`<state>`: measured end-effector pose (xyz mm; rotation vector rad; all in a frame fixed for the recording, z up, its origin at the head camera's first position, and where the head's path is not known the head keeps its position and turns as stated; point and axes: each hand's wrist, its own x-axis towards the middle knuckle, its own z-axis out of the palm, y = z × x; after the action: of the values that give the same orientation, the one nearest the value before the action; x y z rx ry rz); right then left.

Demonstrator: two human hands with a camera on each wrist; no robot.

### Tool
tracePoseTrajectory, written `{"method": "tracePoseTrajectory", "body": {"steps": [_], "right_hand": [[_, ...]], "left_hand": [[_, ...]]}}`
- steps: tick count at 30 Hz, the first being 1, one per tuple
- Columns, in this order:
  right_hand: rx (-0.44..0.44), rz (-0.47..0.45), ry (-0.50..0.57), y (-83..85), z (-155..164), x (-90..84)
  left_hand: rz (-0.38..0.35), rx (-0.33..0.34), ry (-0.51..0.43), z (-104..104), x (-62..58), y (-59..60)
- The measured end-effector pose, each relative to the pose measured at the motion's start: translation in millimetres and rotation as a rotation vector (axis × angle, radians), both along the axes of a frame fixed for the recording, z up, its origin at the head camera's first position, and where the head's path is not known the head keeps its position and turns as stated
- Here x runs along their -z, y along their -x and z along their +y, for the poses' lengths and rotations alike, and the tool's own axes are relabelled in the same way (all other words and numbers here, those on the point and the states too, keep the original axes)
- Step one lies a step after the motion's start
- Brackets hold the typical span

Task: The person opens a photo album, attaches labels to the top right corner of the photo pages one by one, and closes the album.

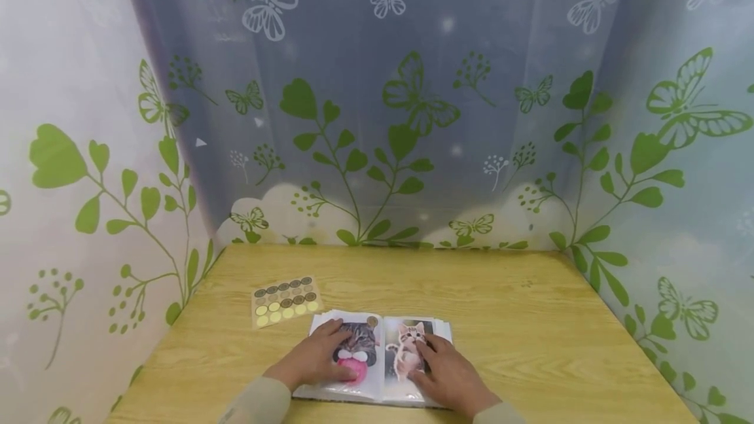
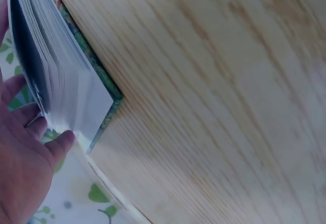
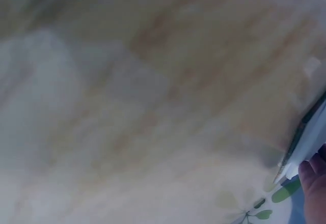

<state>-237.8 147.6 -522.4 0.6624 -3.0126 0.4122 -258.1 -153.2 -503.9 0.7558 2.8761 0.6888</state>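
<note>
Both hands lie flat and relaxed, left hand (image 1: 318,358) and right hand (image 1: 448,371) pressing the open photo album (image 1: 379,335) down on the surface (image 1: 530,319), probably so pages stay spread; sticker sheet (image 1: 285,300) nearby.

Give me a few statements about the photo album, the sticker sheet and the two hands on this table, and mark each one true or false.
1. The photo album lies open on the wooden table. True.
2. The left hand rests on the page with the grey cat picture. True.
3. The right hand is lifted clear of the album. False: it lies on the right page, beside the kitten picture.
4. The sticker sheet lies to the right of the album. False: it lies to the album's left, farther back on the table.
5. The sticker sheet shows rows of round dots. True.
</note>
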Motion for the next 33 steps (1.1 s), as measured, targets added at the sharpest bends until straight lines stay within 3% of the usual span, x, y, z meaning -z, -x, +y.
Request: {"method": "tracePoseTrajectory", "body": {"steps": [5,11,20,33], "right_hand": [[-0.029,-0.009,-0.020,-0.5,1.6,-0.5],[-0.046,-0.010,-0.017,-1.0,2.3,-0.9],[-0.019,-0.046,-0.014,-2.1,0.5,-0.4],[-0.008,-0.081,-0.031,-2.0,-1.6,-5.6]], "left_hand": [[0.018,0.000,0.013,-4.1,-0.5,1.5],[0.040,-0.011,-0.039,-11.9,-3.8,1.6],[-0.012,-0.106,-0.101,-24.6,-3.5,2.4],[-0.003,-0.222,-0.109,-42.6,-2.1,13.9]]}}
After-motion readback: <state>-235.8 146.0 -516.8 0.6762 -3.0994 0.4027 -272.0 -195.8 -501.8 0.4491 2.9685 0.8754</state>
